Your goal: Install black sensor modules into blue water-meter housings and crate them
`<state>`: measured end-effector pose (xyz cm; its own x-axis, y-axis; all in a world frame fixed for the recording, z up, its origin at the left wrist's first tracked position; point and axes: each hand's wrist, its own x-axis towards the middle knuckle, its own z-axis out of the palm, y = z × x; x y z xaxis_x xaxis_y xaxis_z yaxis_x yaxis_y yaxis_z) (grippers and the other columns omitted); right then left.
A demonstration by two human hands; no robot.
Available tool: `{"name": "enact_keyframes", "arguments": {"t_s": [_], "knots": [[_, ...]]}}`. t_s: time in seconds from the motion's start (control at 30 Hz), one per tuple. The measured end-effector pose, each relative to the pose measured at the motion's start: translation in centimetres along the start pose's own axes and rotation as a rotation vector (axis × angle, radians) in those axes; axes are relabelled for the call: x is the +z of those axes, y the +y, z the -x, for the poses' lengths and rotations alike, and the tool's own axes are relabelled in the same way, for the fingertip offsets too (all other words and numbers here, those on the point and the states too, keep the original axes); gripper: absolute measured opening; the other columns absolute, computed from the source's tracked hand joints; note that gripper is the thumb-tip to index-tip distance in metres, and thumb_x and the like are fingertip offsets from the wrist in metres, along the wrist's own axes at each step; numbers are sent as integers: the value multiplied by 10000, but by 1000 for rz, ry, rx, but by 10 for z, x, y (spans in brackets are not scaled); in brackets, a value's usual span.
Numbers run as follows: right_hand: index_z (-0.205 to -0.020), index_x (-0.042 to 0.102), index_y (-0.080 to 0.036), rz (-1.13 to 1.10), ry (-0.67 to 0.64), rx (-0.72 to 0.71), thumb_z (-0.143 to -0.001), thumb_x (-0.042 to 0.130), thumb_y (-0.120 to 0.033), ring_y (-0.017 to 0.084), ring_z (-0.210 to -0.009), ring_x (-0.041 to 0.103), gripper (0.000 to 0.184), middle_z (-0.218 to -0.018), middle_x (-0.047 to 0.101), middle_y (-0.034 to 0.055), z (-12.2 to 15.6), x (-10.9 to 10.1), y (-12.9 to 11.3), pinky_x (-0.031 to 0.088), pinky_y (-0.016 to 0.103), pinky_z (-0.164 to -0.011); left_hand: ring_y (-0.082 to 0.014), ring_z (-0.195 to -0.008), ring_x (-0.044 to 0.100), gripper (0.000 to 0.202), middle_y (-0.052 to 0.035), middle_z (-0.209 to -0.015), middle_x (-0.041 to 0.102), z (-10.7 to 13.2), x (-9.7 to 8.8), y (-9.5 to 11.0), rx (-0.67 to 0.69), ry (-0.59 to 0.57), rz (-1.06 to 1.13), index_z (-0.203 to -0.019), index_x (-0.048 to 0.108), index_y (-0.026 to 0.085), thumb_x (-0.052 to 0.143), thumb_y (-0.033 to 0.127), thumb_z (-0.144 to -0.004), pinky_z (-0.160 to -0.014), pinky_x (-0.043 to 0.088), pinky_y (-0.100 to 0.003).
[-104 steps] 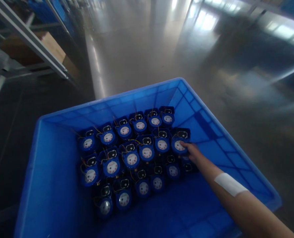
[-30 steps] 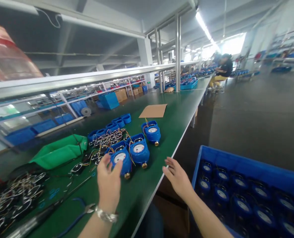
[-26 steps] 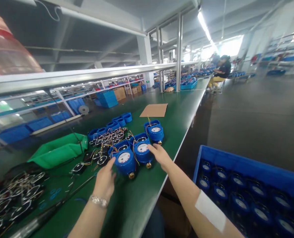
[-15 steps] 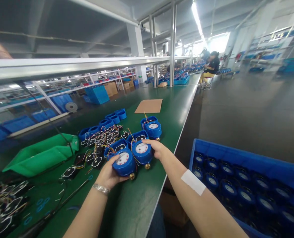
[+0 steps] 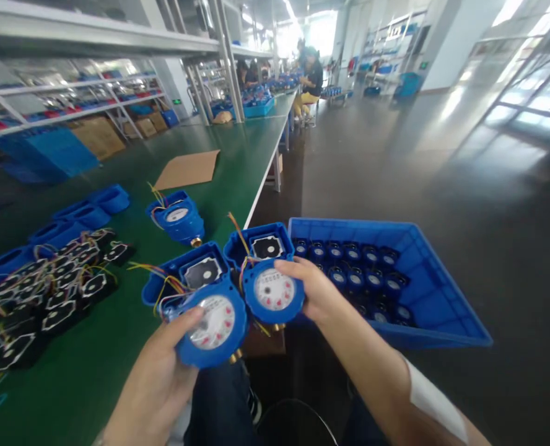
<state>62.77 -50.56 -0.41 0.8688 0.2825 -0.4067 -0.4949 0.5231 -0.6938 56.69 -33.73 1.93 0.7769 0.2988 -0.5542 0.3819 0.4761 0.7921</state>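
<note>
My left hand [image 5: 163, 359] grips a blue water meter [image 5: 214, 325] with its thumb on the round dial. A black module and coloured wires sit in that meter's open rear housing. Close beside it, my right hand [image 5: 319, 288] is closed on a second blue water meter [image 5: 275, 291], thumb at the dial's edge. Both are held in the air past the bench edge, brass fittings pointing down toward me. A third meter [image 5: 177, 217] stands on the green bench [image 5: 238, 148]. To the right, a blue crate [image 5: 446, 297] holds rows of similar meters.
Black wired modules [image 5: 65, 291] lie heaped on the bench's left side, near several empty blue housings [image 5: 82, 214]. A cardboard sheet [image 5: 189, 168] lies farther back. Metal posts [image 5: 231, 62] carry a shelf above the bench. A seated person [image 5: 309, 80] is far down the line.
Both hands have lifted their water meters off the bench and carried them right, over its edge toward the crate. The view has turned right. The third meter stays on the bench.
</note>
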Motion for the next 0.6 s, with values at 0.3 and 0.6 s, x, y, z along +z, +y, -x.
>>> {"name": "enact_keyframes", "arguments": {"t_s": [0.3, 0.6], "knots": [[-1149, 435, -70, -21, 292, -91, -778, 452, -174, 164, -804, 554, 386, -915, 535, 111, -16, -178, -66, 484, 303, -758, -214, -714, 634, 390, -74, -804, 676, -100, 153, -101, -221, -521, -17, -997, 576, 94, 645, 121, -613, -660, 531, -340], [-1199, 366, -98, -94, 457, 159, -720, 514, -171, 156, -813, 554, 507, -933, 531, 103, -127, -351, -3, 485, 315, -769, -203, -542, 615, 191, -75, -633, 663, -257, 203, -253, -639, -429, -215, -833, 594, 80, 567, 116, -648, -501, 509, -330]]}}
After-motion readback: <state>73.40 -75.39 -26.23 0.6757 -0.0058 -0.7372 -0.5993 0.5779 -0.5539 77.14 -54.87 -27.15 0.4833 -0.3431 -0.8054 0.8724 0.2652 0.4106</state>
